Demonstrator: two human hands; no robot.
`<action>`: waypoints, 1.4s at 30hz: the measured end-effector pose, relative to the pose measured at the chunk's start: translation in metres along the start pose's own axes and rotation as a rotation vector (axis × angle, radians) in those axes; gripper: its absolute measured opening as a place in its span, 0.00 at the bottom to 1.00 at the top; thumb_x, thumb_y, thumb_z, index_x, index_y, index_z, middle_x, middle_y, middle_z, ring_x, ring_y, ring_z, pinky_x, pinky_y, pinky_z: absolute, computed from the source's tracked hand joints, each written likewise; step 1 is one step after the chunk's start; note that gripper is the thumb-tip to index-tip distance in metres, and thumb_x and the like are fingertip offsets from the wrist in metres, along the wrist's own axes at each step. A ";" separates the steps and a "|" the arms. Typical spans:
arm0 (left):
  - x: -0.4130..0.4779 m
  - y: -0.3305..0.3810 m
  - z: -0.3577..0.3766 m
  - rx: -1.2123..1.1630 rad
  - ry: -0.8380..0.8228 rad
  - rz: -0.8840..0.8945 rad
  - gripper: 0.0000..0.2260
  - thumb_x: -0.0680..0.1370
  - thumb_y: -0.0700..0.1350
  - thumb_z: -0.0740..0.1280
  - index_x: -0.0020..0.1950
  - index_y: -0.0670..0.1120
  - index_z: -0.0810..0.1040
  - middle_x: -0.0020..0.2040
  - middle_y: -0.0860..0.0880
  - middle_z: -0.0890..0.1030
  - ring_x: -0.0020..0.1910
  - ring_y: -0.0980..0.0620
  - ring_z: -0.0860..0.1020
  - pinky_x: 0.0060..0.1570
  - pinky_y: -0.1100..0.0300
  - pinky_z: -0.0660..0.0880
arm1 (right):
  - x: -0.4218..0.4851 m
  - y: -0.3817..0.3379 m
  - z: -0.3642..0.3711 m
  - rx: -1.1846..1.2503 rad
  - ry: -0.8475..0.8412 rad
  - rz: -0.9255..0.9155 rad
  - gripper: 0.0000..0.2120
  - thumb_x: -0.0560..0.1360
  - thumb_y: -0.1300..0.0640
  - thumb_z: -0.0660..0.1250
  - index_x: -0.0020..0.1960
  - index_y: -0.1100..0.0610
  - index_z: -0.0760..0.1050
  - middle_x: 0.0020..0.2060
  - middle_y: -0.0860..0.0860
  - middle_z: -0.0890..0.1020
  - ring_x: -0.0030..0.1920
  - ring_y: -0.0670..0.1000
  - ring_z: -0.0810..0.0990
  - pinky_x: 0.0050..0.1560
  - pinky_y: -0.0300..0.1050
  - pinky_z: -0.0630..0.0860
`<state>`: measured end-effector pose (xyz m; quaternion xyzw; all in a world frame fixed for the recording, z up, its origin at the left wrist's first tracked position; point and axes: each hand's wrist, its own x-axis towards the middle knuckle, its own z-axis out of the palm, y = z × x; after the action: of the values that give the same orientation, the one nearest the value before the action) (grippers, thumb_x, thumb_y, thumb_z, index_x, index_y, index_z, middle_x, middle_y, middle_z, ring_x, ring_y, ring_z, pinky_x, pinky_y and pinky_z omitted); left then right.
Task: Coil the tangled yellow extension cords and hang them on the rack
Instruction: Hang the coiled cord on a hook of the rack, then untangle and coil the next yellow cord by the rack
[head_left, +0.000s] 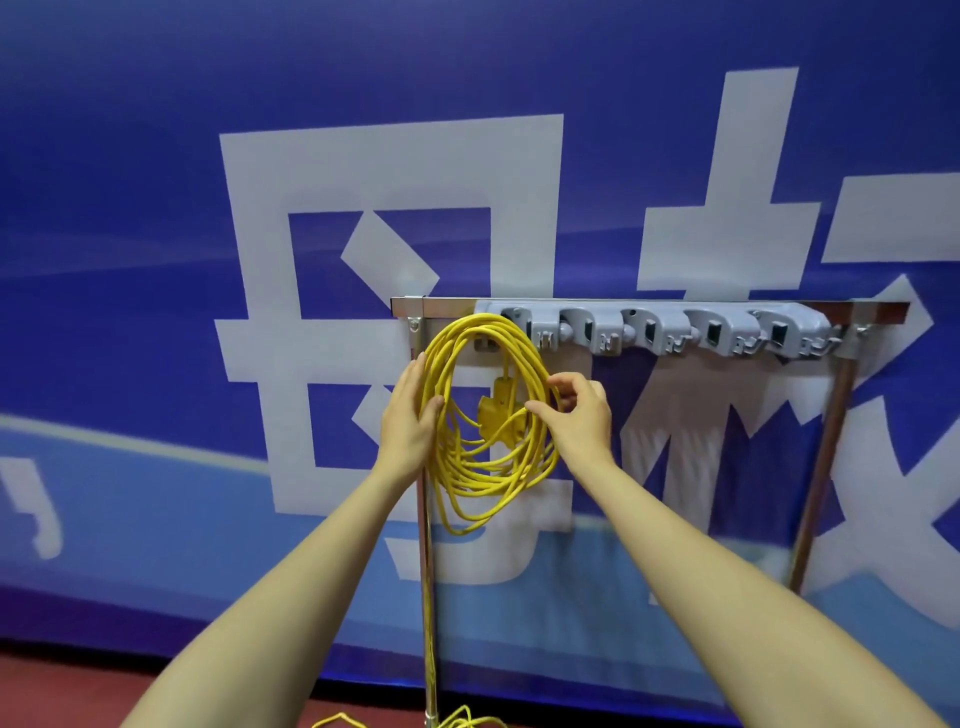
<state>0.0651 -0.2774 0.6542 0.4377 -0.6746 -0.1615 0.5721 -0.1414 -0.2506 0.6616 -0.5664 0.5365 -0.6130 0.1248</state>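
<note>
Yellow extension cord wound into an oval coil (470, 493) hangs from the leftmost hook of the grey plastic hook rail (675, 327). Its long axis runs top to bottom, leaning slightly left at the foot. Its yellow socket block (493, 410) dangles inside the loop. My left hand (410, 421) holds the coil's left side, fingers straight up behind, thumb across the strands. My right hand (582, 415) pinches the right-side strands with curled fingers. One strand drops along the chrome frame post (423, 545) to loose yellow cord (467, 721) on the red floor (78, 691). A blue banner with white characters (156, 208) is behind.
</note>
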 end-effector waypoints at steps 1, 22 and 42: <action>-0.004 0.002 0.000 -0.001 0.000 -0.011 0.26 0.82 0.41 0.62 0.78 0.48 0.58 0.76 0.48 0.64 0.75 0.50 0.62 0.73 0.50 0.64 | -0.003 0.000 -0.002 -0.013 -0.009 0.003 0.18 0.69 0.55 0.75 0.56 0.53 0.75 0.51 0.49 0.71 0.47 0.47 0.74 0.42 0.29 0.71; -0.306 -0.155 0.148 0.551 -0.665 -0.147 0.23 0.73 0.39 0.70 0.68 0.40 0.73 0.68 0.36 0.69 0.68 0.36 0.67 0.64 0.45 0.66 | -0.247 0.246 -0.041 -0.648 -0.502 0.183 0.22 0.72 0.57 0.70 0.65 0.57 0.71 0.59 0.56 0.71 0.61 0.57 0.70 0.61 0.51 0.67; -0.547 -0.363 0.228 0.450 -1.056 -0.816 0.27 0.76 0.35 0.65 0.75 0.42 0.65 0.72 0.39 0.66 0.72 0.41 0.65 0.70 0.60 0.56 | -0.458 0.514 0.034 -0.689 -1.027 0.751 0.26 0.74 0.58 0.68 0.71 0.58 0.65 0.66 0.60 0.68 0.68 0.59 0.66 0.68 0.47 0.62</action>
<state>-0.0165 -0.1222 -0.0183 0.6266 -0.6610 -0.4106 -0.0426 -0.1974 -0.1214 -0.0135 -0.5676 0.7314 0.0186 0.3777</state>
